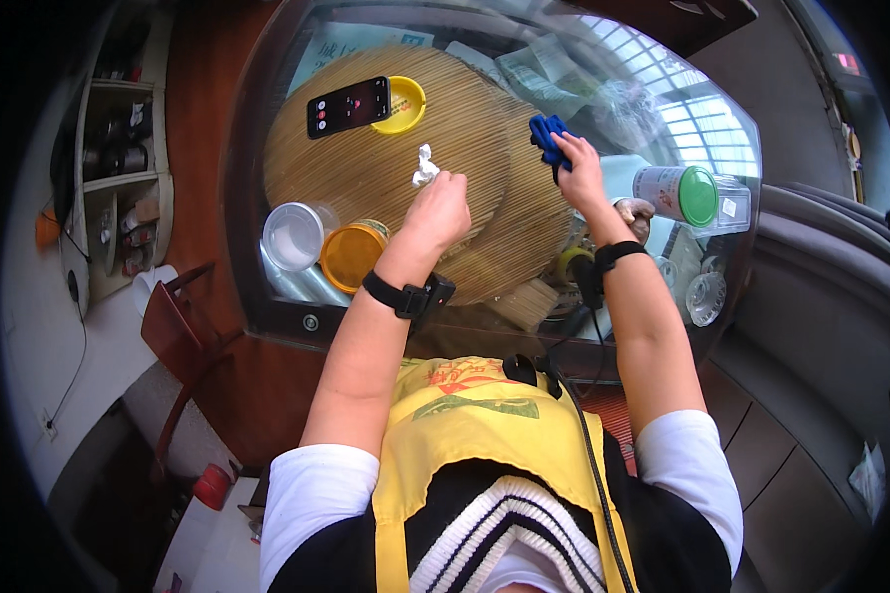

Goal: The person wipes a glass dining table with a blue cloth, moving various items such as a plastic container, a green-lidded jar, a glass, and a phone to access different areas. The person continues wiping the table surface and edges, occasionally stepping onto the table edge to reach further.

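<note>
My left hand (440,207) is above the round bamboo-slat mat (326,163), its fingers curled together. A crumpled white tissue (425,167) sticks out at its fingertips and appears pinched there. To the right, my right hand (582,167) grips a folded dark blue cloth (547,141) over the mat's right edge. Beyond my left hand, a black smartphone (348,107) with a lit screen leans over the rim of a round yellow dish (408,111).
A clear plastic tub (293,236) and an orange-lidded jar (352,256) stand front left on the glass-topped table (308,322). A green-lidded canister (697,196), a clear plastic box (734,207) and a small clear dish (706,299) lie at the right. Crumpled clear plastic (627,111) sits behind.
</note>
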`<state>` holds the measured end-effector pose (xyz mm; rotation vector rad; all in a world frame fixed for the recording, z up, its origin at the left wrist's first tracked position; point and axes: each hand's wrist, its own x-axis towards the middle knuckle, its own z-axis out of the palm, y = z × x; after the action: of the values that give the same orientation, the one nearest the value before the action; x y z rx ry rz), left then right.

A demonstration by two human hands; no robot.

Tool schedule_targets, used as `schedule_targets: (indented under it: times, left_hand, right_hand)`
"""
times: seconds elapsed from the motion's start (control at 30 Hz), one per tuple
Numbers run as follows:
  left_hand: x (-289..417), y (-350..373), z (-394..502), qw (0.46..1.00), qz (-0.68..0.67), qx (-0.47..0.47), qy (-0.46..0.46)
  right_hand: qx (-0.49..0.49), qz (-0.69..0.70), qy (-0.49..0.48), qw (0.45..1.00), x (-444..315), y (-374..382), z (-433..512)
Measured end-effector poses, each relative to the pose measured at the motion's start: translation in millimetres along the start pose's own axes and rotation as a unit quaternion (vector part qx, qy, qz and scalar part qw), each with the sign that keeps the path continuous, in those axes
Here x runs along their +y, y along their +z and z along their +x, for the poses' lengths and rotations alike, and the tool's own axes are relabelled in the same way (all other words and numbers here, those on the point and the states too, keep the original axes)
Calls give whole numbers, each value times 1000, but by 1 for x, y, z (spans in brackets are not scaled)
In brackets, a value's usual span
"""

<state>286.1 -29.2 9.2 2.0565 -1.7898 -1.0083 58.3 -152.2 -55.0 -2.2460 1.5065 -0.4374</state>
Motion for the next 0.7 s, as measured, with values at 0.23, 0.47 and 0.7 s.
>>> schedule_targets:
  times: [0.23,0.47,0.7]
  left_hand:
    - [13,10,-3,999,1,-8,39]
    - [28,34,-7,997,23,-53,42]
    - [13,30,-19,998,7,-56,20]
  right_hand:
    - [-95,25,-149,984,-33,3,-115]
    - [-220,140,-154,953,-57,-17,-191]
    - [-61,230,-57,970,-29,-39,-146]
